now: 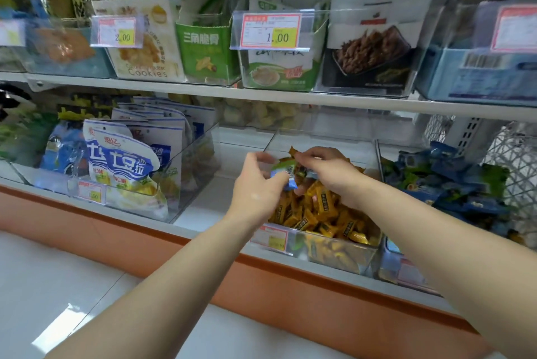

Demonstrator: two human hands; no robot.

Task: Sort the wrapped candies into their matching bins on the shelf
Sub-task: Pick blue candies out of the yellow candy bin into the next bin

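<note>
Two hands meet over the clear bin (331, 254) of yellow candies (319, 213) at the lower shelf's (203, 207) front edge; the left hand (257, 184) curls round blue strays (286, 181) — kept apart, I judge, for the blue heap (453, 184) to the right; the right hand (331, 175) seems to pinch a green wrapper (286, 165) — another misfit.

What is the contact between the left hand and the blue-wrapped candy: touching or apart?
Touching. The head view shows the left hand pinching the blue-wrapped candy at its fingertips, above the yellow candies.
</note>
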